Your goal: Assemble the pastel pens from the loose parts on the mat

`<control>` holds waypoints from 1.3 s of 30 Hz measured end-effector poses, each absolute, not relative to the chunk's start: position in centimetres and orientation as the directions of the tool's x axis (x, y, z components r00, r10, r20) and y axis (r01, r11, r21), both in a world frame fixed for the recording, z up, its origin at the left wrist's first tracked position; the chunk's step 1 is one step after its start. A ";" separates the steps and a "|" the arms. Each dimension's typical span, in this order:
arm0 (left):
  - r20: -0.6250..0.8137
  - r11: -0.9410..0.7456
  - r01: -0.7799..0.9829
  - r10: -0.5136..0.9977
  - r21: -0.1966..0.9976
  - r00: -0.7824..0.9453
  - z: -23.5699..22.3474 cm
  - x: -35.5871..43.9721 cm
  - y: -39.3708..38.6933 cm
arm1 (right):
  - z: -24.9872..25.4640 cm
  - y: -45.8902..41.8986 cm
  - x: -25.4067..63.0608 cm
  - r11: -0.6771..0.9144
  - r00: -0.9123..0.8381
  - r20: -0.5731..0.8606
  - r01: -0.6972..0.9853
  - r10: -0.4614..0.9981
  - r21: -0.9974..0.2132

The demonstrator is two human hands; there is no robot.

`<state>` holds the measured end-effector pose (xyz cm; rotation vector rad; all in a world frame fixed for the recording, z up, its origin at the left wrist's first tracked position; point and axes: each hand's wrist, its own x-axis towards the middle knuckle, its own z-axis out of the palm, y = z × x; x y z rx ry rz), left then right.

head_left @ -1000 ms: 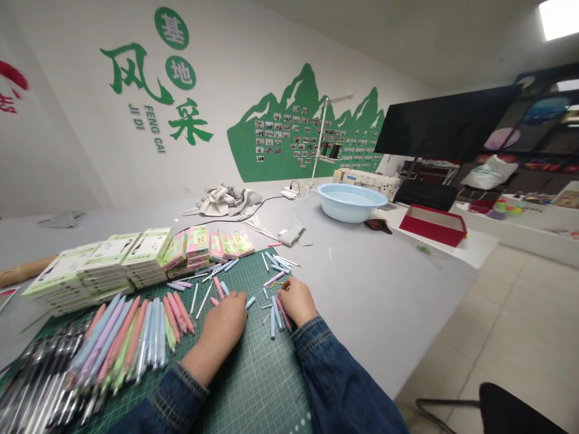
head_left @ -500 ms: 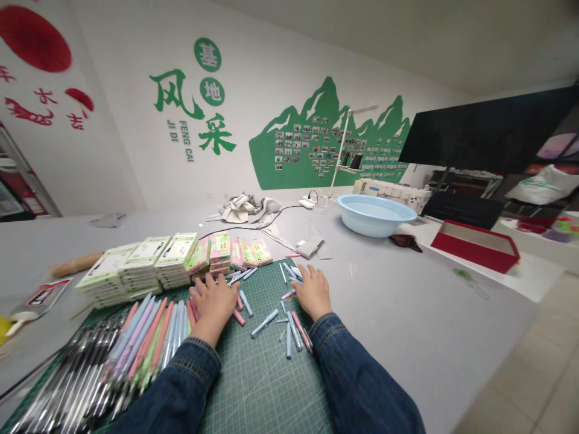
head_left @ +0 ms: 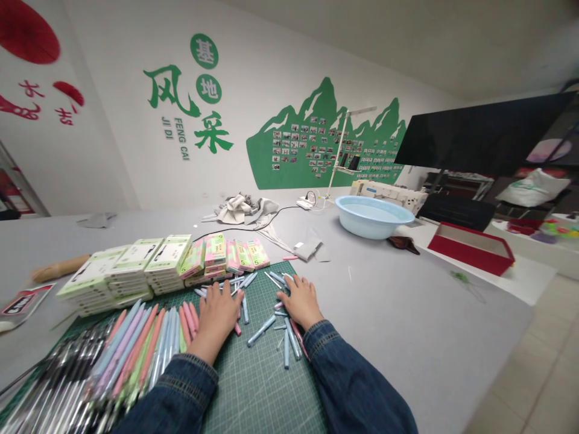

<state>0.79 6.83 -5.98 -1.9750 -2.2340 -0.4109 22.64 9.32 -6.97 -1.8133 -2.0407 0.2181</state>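
Note:
My left hand (head_left: 219, 313) is palm down with its fingers spread over loose pen parts, beside the heap of small blue pieces (head_left: 248, 279). My right hand (head_left: 302, 299) rests likewise, fingers apart, over more blue pieces at the mat's right edge. Between and below the hands lie a light blue pen cap or barrel (head_left: 261, 331) and several blue and pink ones (head_left: 293, 339). They lie on a green cutting mat (head_left: 253, 389). A row of pastel pens (head_left: 140, 340) lies left of my left forearm, next to many clear pens with black parts (head_left: 54, 386). What is under my palms is hidden.
Stacked white-green boxes (head_left: 131, 265) and pink-green boxes (head_left: 215, 252) stand behind the left hand. Farther off are cloth scraps (head_left: 242, 208), a black cable (head_left: 235, 228), a blue basin (head_left: 374, 218), a sewing machine (head_left: 389, 191) and a red box (head_left: 470, 248).
My right hand has moved slightly left, and its fingers now cover different blue pieces. My left hand has shifted slightly, and pieces near it have moved. The view has tilted a little.

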 end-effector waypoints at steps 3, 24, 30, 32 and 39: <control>0.271 0.067 0.992 0.958 0.103 -0.093 -6.3 1.9 6.2 | -7.0 8.6 22.0 0.180 -0.112 0.202 0.915 0.973 -0.362; 0.203 -0.065 0.980 0.979 0.187 0.026 -6.0 2.5 8.7 | -6.4 4.7 21.0 0.162 0.088 0.384 0.804 0.919 -0.572; 0.196 -0.225 0.964 0.961 0.142 0.195 -6.4 2.3 8.2 | -6.5 4.9 21.4 0.160 0.113 0.400 0.793 0.909 -0.588; 0.192 -0.244 0.960 0.957 0.136 0.216 -6.4 2.3 7.4 | -6.3 4.9 21.5 0.156 0.115 0.392 0.789 0.913 -0.594; 0.195 -0.321 0.882 0.944 0.344 0.268 -6.0 2.3 3.8 | -5.7 4.6 21.7 0.151 0.117 0.375 0.775 0.920 -0.613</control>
